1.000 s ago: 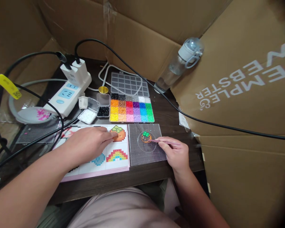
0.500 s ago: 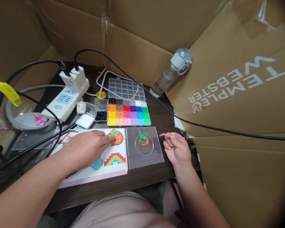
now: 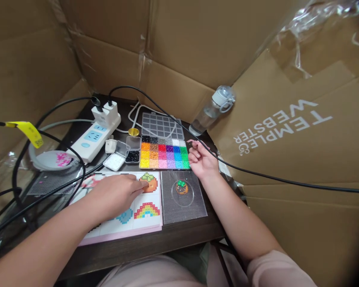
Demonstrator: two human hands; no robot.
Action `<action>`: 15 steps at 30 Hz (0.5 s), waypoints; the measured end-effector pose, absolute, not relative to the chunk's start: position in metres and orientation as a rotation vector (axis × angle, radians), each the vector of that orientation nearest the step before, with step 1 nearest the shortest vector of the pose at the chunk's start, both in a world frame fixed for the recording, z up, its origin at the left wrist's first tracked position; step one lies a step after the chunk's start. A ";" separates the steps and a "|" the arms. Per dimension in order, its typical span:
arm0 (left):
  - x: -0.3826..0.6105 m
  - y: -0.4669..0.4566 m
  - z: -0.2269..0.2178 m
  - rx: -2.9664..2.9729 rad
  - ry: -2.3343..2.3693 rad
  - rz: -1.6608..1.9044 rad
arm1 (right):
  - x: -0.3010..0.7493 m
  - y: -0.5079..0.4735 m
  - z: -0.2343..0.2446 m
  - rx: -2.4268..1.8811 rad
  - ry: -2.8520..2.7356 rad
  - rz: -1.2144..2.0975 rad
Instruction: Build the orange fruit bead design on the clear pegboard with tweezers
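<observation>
Left hand: the left hand [image 3: 116, 195] lies on the sheet [image 3: 148, 198], in front and left of the bead box [image 3: 164, 169]; index finger stretched out onto the orange fruit print [image 3: 152, 186], the others bent; I cannot tell whether they press together
Right hand: the right hand [image 3: 204, 158] is at the right edge of the bead box, fingers curled, pinching the tweezers [image 3: 193, 140]; I cannot tell whether it touches the box
Tweezers: pink, near the bead box's back right corner, slim end pointing left
Bead box: lid [image 3: 161, 124] folded open behind it, colours sorted by compartment
Pegboard: the pegboard [image 3: 194, 211] lies flat just in front of the bead box
Bead figure: on that pegboard, the bead figure [image 3: 182, 187] is orange with a green top, inside a clear round outline
Loose beads: white beads [image 3: 114, 161] and black beads [image 3: 133, 156] in small cases left of the bead box
Further left: power strip [image 3: 91, 142], well apart from the bead box
Behind: bottle [image 3: 211, 111], to the bead box's back right
Surface: dark worktop [image 3: 182, 231] under the bead box
</observation>
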State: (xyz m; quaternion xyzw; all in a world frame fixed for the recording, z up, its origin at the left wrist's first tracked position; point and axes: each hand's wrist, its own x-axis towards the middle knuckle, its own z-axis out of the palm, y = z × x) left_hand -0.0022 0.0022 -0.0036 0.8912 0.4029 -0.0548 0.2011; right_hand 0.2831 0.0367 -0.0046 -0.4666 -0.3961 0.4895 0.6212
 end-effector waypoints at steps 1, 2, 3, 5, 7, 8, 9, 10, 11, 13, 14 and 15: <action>-0.002 0.002 -0.004 2.495 1.123 -0.154 | 0.276 0.042 -0.006 -1.059 -0.897 1.147; -0.002 0.002 -0.004 2.499 1.117 -0.157 | 0.271 0.046 -0.008 -1.047 -0.879 1.171; -0.002 0.002 -0.004 2.502 1.114 -0.162 | 0.266 0.049 -0.009 -1.035 -0.861 1.195; -0.003 0.002 -0.005 2.500 1.116 -0.172 | 0.259 0.052 -0.012 -1.018 -0.840 1.234; -0.003 0.002 -0.005 2.496 1.119 -0.171 | 0.256 0.053 -0.014 -1.020 -0.851 1.256; -0.003 0.002 -0.005 2.495 1.119 -0.167 | 0.255 0.052 -0.015 -1.029 -0.863 1.255; -0.003 0.002 -0.005 2.493 1.119 -0.167 | 0.254 0.051 -0.016 -1.043 -0.877 1.247; -0.003 0.002 -0.004 2.490 1.121 -0.171 | 0.254 0.050 -0.016 -1.058 -0.890 1.233; -0.002 0.002 -0.004 2.486 1.124 -0.178 | 0.254 0.049 -0.017 -1.071 -0.900 1.213; -0.002 0.003 -0.003 2.477 1.135 -0.197 | 0.253 0.048 -0.019 -1.088 -0.924 1.170; -0.001 0.002 -0.002 2.474 1.140 -0.202 | 0.252 0.047 -0.020 -1.096 -0.938 1.146; -0.001 0.002 -0.002 2.473 1.141 -0.205 | 0.251 0.046 -0.020 -1.105 -0.954 1.123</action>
